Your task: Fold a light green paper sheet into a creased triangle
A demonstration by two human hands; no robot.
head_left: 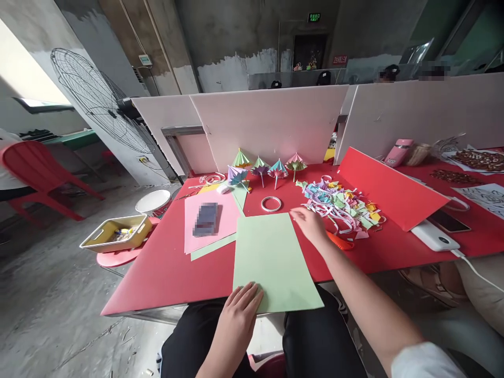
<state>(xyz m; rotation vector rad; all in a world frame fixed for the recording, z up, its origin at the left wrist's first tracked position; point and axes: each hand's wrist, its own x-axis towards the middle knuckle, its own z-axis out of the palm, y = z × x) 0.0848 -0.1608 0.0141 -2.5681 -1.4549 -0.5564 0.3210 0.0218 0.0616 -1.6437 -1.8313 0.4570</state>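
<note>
Left hand at the near left corner of the green sheet, palm down, fingers loosely spread and resting on the paper; pressing it rather than gripping it. Right hand at the far right corner of the same sheet, fingers bent and drawn together; whether they pinch the paper's edge, something small or nothing, cannot tell. Green sheet lies flat on the red worktop, its near end reaching past the front edge, over the black-trousered lap.

State of work: small paper umbrellas stand made up in a group at the back, pleated canopies on thin stems; the green sheet looks whole, no cut or crease visible; judged unworked, with any cutting or folding of it undone; number of pieces outstanding, cannot tell.

Surroundings: white ring beyond the sheet's far edge; heap of coloured paper scraps beyond the right forearm, orange-red item at its near side, partly hidden by that arm; pink sheet to the left, a blurred dark rectangular item on it, more green paper showing underneath; upright red board to the right of the scraps, white power bank at its near end.
</note>
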